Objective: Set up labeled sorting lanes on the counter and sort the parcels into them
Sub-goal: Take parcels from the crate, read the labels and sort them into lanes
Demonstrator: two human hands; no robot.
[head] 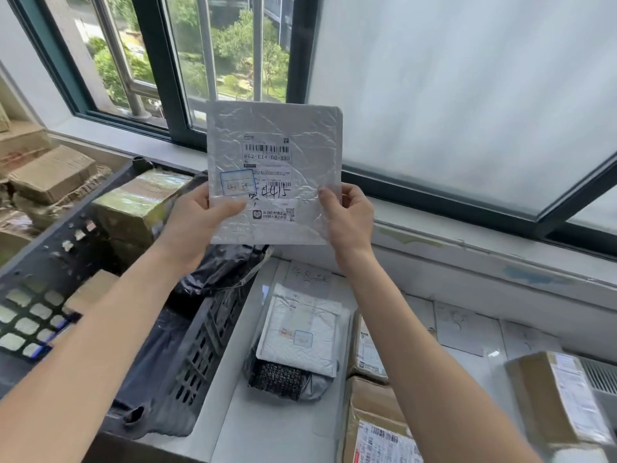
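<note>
Parcel (273,168), a flat silver mailer, was held upright in front of the window, label facing the camera. Left hand (197,225) pinched its lower left edge, thumb on the front; right hand (350,215) pinched the lower right edge likewise. Both hands closed on it, nothing else held. Below, on the tabletop (267,426): white mailer (302,332) lying on a black-wrapped packet (283,379); paper lane labels (464,325) to the right; cardboard boxes (377,422) near right. Black crate (187,355) at left. Risk, as judged: slick crumpled film gripped only at the bottom edge could slip or flop over; glare on the label could cause a misread and a wrong lane.
</note>
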